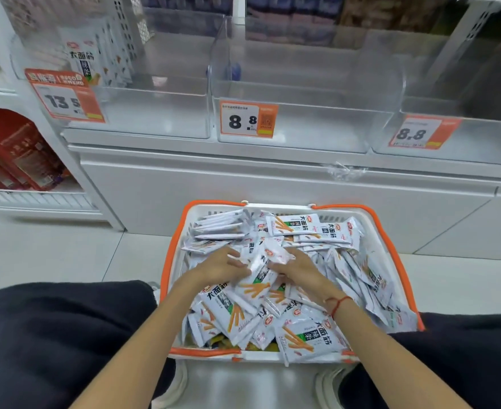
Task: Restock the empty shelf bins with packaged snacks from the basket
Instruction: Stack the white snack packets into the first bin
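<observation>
A white basket with an orange rim [389, 240] sits on the floor between my knees, heaped with several white snack packets [299, 335] printed with orange sticks. Both hands are in the middle of the heap. My left hand [219, 265] and my right hand [298, 268] close in from either side on a small bunch of packets [262, 265], fingers curled against them. Above, three clear shelf bins stand in a row: the left bin [155, 113] holds a few upright packets [84, 60] at its left end, while the middle bin [302, 125] and the right bin [479, 143] hold nothing.
Orange price tags [247, 119] hang on the bin fronts. A white cabinet front [243, 184] runs below the shelf. Red packages [16, 154] fill a lower shelf at the left. My dark-trousered knees flank the basket on a pale tiled floor.
</observation>
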